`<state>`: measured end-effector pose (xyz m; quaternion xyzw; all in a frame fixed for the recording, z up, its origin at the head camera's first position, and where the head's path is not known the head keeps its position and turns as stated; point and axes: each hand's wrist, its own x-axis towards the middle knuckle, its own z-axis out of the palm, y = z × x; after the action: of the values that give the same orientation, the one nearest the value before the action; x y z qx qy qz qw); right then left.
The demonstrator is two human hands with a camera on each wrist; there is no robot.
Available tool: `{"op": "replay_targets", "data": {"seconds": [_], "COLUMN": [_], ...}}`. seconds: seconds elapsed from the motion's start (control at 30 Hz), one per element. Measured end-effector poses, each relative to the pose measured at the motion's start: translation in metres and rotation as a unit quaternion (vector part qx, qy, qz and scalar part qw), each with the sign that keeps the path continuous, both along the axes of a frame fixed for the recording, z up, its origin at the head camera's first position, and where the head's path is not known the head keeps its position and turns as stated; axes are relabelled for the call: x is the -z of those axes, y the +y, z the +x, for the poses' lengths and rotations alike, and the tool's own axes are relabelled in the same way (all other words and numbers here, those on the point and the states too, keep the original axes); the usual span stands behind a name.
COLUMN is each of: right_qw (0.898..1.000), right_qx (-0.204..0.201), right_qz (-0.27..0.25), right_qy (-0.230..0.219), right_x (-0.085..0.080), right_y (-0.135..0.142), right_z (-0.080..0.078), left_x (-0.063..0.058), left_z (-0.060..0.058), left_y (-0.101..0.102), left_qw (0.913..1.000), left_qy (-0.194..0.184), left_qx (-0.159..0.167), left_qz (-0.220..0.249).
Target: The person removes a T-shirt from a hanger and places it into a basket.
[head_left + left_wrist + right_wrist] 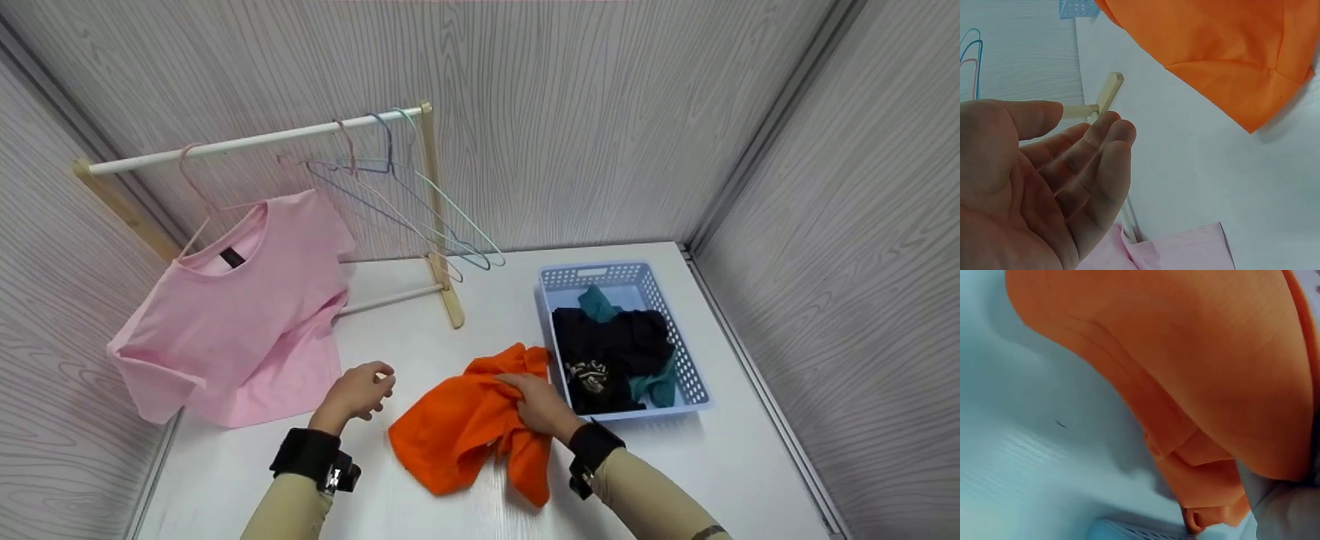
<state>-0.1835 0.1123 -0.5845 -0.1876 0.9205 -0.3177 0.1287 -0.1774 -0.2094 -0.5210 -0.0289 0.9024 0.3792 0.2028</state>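
Sleeves: tan (pixel 292 514), nearest the camera, each ending at a black wrist strap (pixel 301 450) that probably carries the wrist camera.
Right hand: (pixel 541 405) grips a fold of cloth, some fingers hidden by it; taking one edge likely steadies the limp fabric.
Left hand: (pixel 358 391) loosely bent, palm partly open, holding nothing; it hovers over the table (pixel 750 480), perhaps kept free for handling cloth.
Orange garment: (pixel 442 420) in the right hand, bunched between the left hand and the basket, its far end close to the basket's side; whether they touch, I cannot tell.
Blue basket: (pixel 556 279) on the table by the right hand, seemingly for easy reach; it holds black clothing (pixel 615 337) and teal cloth (pixel 598 304).
Pale patch: (pixel 589 375) on the black clothing; pattern or lettering, I cannot tell.
Pink shirt: (pixel 255 315) on a hanger beyond the left hand, its lower part meeting the table.
Neck tag: (pixel 232 257) dark, inside the shirt's collar; any writing is too small to read.
Rack: white rail (pixel 255 140) on wooden uprights; bare hangers (pixel 390 146) cluster at one end, apparently leaving room along the rail.
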Motion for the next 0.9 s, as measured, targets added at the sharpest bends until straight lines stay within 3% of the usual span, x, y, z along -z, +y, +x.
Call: {"op": "replay_targets", "data": {"seconds": [0.2, 0.4, 0.63, 0.77, 0.9], "right_qw": [0.994, 0.983, 0.956, 0.936, 0.925], "right_qx": [0.053, 0.124, 0.203, 0.247, 0.282], "right_qz": [-0.059, -0.091, -0.146, -0.143, -0.115], "right_qy": [0.074, 0.103, 0.156, 0.207, 0.229], "right_x": [-0.041, -0.097, -0.15, -0.16, -0.141], "right_y": [0.017, 0.051, 0.106, 0.135, 0.157], "right_z": [-0.022, -0.047, -0.072, -0.08, -0.083], "left_x": [-0.003, -0.008, -0.008, -0.007, -0.004], "left_z": [-0.003, -0.003, 0.001, 0.004, 0.007], "left_y": [0.0, -0.003, -0.007, -0.008, -0.009], "left_qw": [1.0, 0.9999, 0.9999, 0.9999, 0.9998], "left_qy": [0.002, 0.006, 0.009, 0.01, 0.004], "left_qx": [-0.002, -0.004, 0.001, -0.005, -0.008], "left_qz": [0.007, 0.008, 0.007, 0.009, 0.016]}}
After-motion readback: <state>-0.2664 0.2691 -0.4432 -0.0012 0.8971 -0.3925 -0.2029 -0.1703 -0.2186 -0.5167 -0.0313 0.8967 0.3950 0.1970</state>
